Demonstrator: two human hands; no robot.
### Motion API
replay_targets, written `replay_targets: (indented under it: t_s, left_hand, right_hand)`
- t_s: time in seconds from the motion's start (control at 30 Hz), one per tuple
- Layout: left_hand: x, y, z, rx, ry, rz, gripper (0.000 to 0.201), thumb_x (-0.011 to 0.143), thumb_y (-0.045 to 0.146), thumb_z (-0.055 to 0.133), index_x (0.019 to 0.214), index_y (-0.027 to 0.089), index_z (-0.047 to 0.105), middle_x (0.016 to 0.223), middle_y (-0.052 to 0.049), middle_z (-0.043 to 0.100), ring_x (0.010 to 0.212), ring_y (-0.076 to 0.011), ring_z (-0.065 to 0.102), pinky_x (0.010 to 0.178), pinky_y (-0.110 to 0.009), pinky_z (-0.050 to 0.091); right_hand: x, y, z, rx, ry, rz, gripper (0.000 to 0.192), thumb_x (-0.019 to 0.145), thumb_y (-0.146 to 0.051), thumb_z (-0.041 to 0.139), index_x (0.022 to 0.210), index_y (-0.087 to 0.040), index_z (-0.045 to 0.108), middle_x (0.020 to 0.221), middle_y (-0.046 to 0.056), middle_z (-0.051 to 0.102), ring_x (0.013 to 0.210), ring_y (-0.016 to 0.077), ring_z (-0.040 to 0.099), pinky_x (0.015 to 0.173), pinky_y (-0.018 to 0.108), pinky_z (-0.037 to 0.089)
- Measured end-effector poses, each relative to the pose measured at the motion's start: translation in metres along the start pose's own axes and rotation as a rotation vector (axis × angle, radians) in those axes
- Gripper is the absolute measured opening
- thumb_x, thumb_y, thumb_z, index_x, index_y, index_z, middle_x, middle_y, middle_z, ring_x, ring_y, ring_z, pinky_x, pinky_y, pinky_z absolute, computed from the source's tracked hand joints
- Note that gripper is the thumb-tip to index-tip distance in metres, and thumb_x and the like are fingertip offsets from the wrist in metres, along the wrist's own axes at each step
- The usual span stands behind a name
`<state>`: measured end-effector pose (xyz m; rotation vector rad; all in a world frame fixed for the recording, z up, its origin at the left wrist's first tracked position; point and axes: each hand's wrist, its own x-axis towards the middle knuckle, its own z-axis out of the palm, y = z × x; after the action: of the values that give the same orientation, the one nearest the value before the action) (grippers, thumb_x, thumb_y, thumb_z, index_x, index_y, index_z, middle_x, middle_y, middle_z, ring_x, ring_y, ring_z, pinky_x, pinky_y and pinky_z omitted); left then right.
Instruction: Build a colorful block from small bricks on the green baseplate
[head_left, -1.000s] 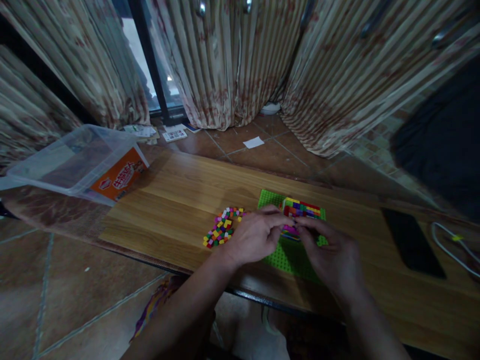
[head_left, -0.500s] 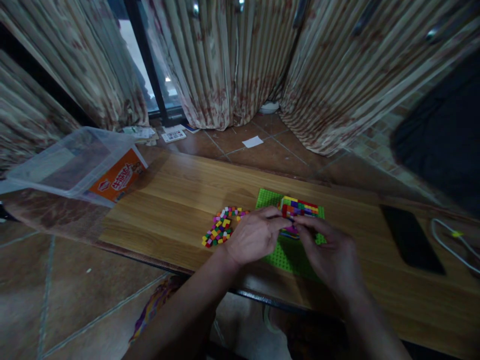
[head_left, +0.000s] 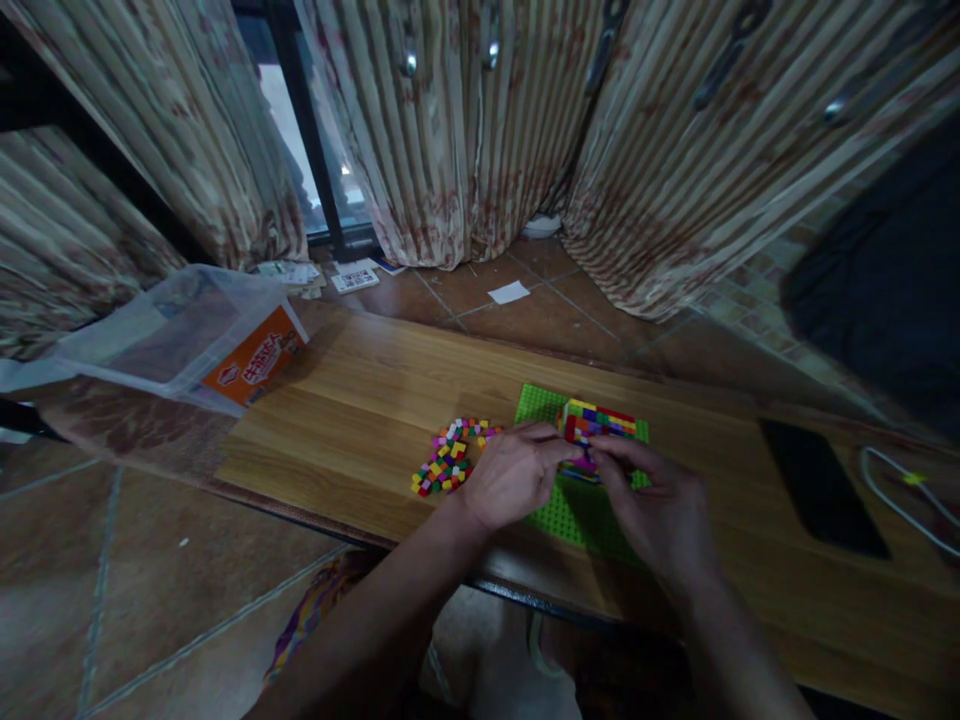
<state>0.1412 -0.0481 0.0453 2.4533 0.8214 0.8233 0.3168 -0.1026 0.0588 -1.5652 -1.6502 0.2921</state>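
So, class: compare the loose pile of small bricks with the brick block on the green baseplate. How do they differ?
The loose pile of small bricks lies scattered and flat on the wooden table; the brick block is stacked in neat rows on the green baseplate. The pile lies untouched beside the left hand; the block is touched by both the left and the right hand. Both are multicoloured.
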Motion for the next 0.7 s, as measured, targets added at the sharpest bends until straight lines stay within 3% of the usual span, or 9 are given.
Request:
replay_targets:
  t_s: [0.23,0.37,0.57,0.7]
  left_hand:
    - [-0.004,0.001,0.004,-0.013,0.018,-0.026,0.034,0.088,0.009,0.041,0.108,0.022,0.066,0.095,-0.004,0.067,0.088,-0.0148,0.062,0.079,-0.026,0.050]
    - [-0.005,0.001,0.005,-0.028,0.073,-0.033,0.038,0.089,0.010,0.041,0.117,0.022,0.064,0.098,-0.004,0.067,0.089,-0.0150,0.063,0.077,-0.026,0.051]
    - [-0.001,-0.003,-0.008,-0.097,0.253,-0.143,0.036,0.090,0.011,0.040,0.114,0.020,0.065,0.092,-0.004,0.069,0.082,-0.0137,0.065,0.075,-0.026,0.053]
    - [-0.001,-0.012,-0.022,-0.147,0.437,-0.238,0.029,0.090,0.013,0.045,0.108,0.020,0.067,0.089,-0.004,0.070,0.084,-0.0138,0.066,0.079,-0.026,0.053]
  right_hand:
    - [0.001,0.000,0.002,0.005,0.026,-0.007,0.016,0.087,-0.030,0.059,0.093,-0.023,0.073,0.092,0.003,0.075,0.078,0.0187,0.071,0.073,0.031,0.057]
    - [0.002,0.001,0.002,0.016,0.130,-0.005,0.016,0.085,-0.032,0.063,0.091,-0.021,0.073,0.090,0.004,0.076,0.075,0.0184,0.071,0.072,0.031,0.057]
    - [-0.001,-0.005,0.000,0.084,0.249,0.006,0.013,0.084,-0.030,0.066,0.091,-0.022,0.074,0.088,0.003,0.075,0.075,0.0175,0.069,0.071,0.030,0.055]
    - [-0.009,-0.024,0.007,0.126,0.156,-0.094,0.011,0.085,-0.023,0.065,0.093,-0.025,0.073,0.090,0.000,0.074,0.080,0.0164,0.069,0.075,0.028,0.054]
